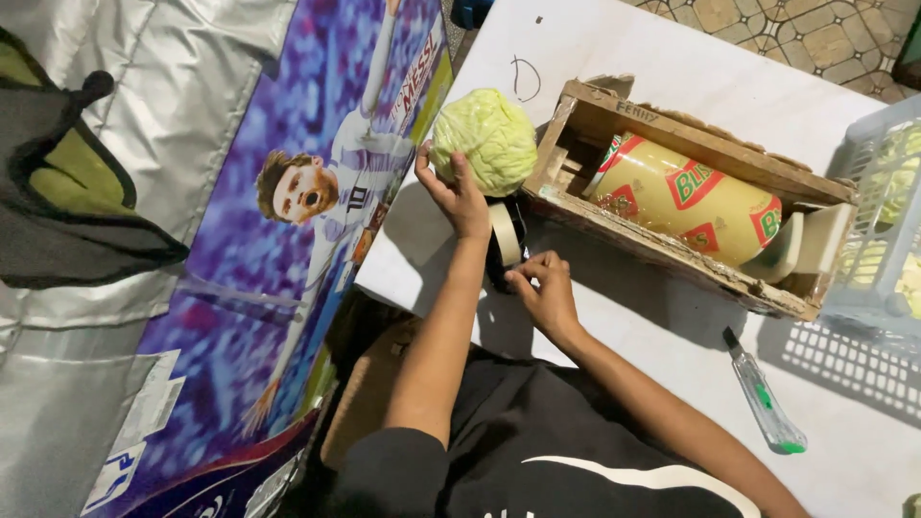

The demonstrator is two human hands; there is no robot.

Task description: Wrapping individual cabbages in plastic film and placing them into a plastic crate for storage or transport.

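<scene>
The left hand (459,197) cups the cabbage (484,139), which sits at one o'clock from its fingers. The right hand (545,293) pinches the tape roll (506,235), at eleven o'clock.

Crate (883,221) cut by right edge — tape roll (506,235) half hidden behind right hand (547,293)

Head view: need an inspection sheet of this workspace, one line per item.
Surface: white tabletop, pen marks near the far edge.
Job's things: round pale-green cabbage at the table edge; roll of tape on a dark dispenser.
Clutter: rough wooden crate holding a big roll of yellow printed film; green-and-clear utility knife; pale plastic basket at the right.
Hands: left hand cups the cabbage; right hand fingers the tape roll.
Cables: nothing seen.
Surroundings: printed purple banner on the left; patterned tiled floor beyond.
</scene>
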